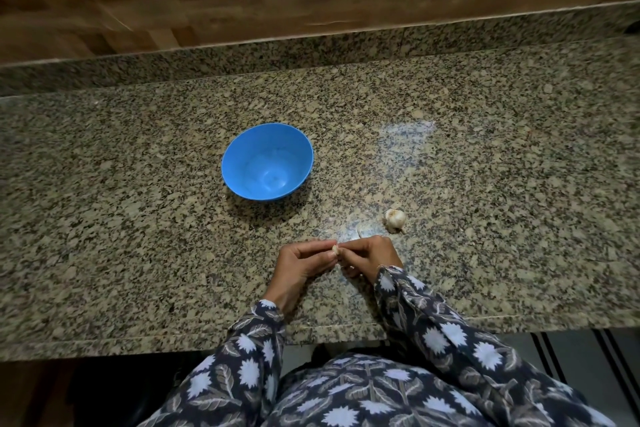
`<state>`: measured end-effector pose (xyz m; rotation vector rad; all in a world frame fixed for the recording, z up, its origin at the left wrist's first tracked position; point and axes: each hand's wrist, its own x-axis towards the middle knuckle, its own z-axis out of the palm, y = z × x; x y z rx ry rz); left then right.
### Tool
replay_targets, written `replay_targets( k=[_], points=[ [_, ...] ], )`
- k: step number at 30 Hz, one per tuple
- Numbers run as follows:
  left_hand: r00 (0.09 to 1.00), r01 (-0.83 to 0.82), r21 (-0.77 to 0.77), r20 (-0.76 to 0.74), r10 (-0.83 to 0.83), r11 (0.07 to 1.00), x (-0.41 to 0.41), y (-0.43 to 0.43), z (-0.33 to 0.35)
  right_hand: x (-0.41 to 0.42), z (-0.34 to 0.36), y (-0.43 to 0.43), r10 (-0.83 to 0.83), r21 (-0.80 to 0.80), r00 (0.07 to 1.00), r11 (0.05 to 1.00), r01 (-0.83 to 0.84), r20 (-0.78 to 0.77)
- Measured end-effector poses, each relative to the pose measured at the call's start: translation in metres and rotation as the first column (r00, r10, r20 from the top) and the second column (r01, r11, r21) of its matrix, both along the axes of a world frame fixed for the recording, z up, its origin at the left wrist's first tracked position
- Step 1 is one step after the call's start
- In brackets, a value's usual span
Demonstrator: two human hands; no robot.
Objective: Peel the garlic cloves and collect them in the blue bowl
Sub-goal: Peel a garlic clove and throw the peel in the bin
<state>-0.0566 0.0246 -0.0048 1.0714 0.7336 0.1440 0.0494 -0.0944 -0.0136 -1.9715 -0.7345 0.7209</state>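
Between both hands, left hand (300,262) and right hand (369,255) pinch a garlic clove (335,249); blue bowl (267,161) lies far-left, nearer the left.

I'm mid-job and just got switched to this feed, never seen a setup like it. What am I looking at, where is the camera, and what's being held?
There is no machine here: a person works with two bare hands. The single picture comes from a camera worn on the person's head, looking forward and down, so the patterned sleeves enter from the bottom. The left hand and right hand meet in front of the body and together pinch a small garlic clove. On the speckled stone counter stands the blue bowl, with no cloves showing inside. To the right of the hands, apart from them, lies a garlic bulb.
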Motion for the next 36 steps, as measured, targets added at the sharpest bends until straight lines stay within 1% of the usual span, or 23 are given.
replay_targets(
  k=[4, 5, 9, 13, 19, 23, 29, 33, 36],
  points=[
    [1.000, -0.013, 0.015, 0.003, 0.013, 1.000, 0.000, -0.001, 0.000, 0.001, -0.002, 0.002, 0.013, -0.014, 0.999, 1.000, -0.013, 0.051],
    [1.000, -0.019, 0.017, 0.003, 0.019, 1.000, -0.001, -0.001, 0.000, 0.002, -0.002, 0.001, 0.014, -0.008, 0.999, 1.000, -0.014, 0.046],
    [1.000, -0.015, 0.047, 0.008, 0.015, 0.999, 0.000, -0.003, 0.000, 0.001, -0.006, -0.002, -0.005, 0.012, 0.999, 1.000, 0.005, -0.051],
    [1.000, -0.023, 0.067, 0.013, 0.022, 0.998, 0.000, -0.004, -0.002, 0.002, -0.005, -0.003, 0.009, -0.006, 0.998, 1.000, -0.009, -0.055],
    [1.000, -0.023, 0.096, 0.015, 0.022, 0.995, 0.000, -0.005, -0.003, -0.002, 0.003, -0.002, 0.007, -0.018, 0.999, 1.000, -0.006, 0.050],
    [1.000, -0.029, 0.120, 0.012, 0.028, 0.992, -0.001, -0.006, -0.003, -0.007, 0.007, -0.002, 0.011, 0.007, 0.996, 1.000, -0.012, 0.090],
    [1.000, -0.024, 0.134, 0.017, 0.022, 0.991, -0.002, -0.006, -0.003, -0.009, 0.000, -0.001, -0.029, 0.030, 0.986, 0.999, 0.025, 0.164],
    [1.000, 0.005, 0.184, 0.014, -0.007, 0.983, -0.002, -0.006, -0.002, -0.009, -0.002, -0.001, -0.075, 0.023, 0.988, 0.997, 0.073, 0.136],
    [1.000, 0.008, 0.221, 0.016, -0.012, 0.975, -0.001, -0.007, -0.001, -0.009, -0.004, -0.001, -0.120, 0.014, 0.990, 0.993, 0.119, 0.071]
  ],
)
